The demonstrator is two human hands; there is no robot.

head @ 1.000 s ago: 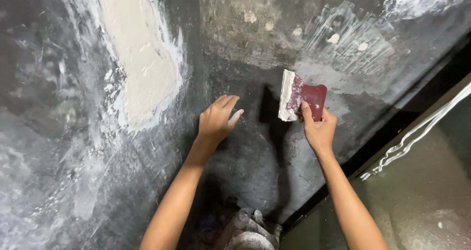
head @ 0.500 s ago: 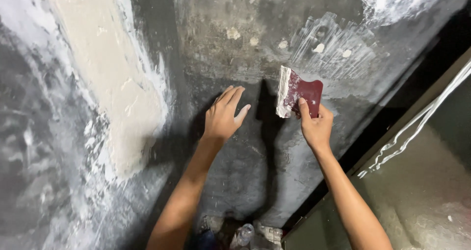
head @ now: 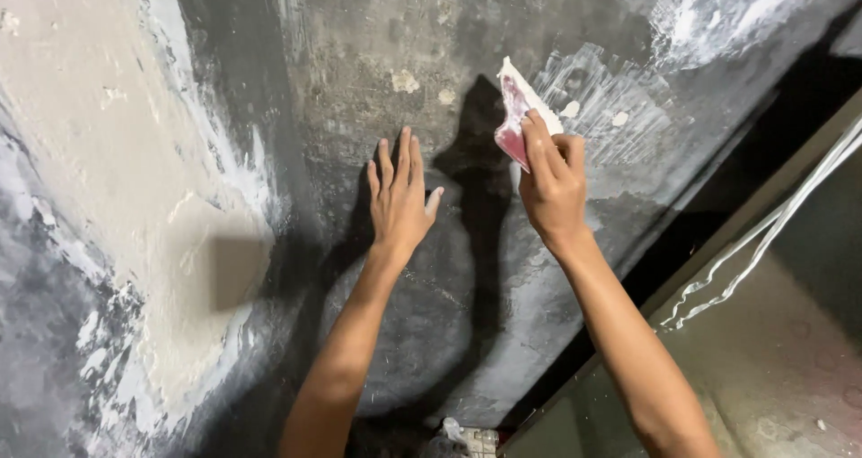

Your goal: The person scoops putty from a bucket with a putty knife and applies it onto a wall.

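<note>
Right hand (head: 552,189) is up on the wall (head: 377,54), fingers (head: 539,148) wrapped over a red scraper (head: 514,117), thumb side hidden behind it; the grip looks firm and closed on the tool; the scraper's blade, smeared white with filler, is tilted and pressed against the dark grey surface just left of a patch of fresh white streaks (head: 602,99); left hand (head: 400,202) lies flat and open on the wall, fingers spread and pointing up, holding nothing; it sits near the scraper, with a dark shadow (head: 480,171) between the two hands; both forearms reach up from the bottom of the view; off to the left, a broad pale band of plaster (head: 117,180) runs down the wall, well apart from the hands; at the right, a dark corner edge and a white cable (head: 772,233) running along a greenish side surface (head: 790,359); something small and pale lies low at the foot of the wall, too unclear to tell
</note>
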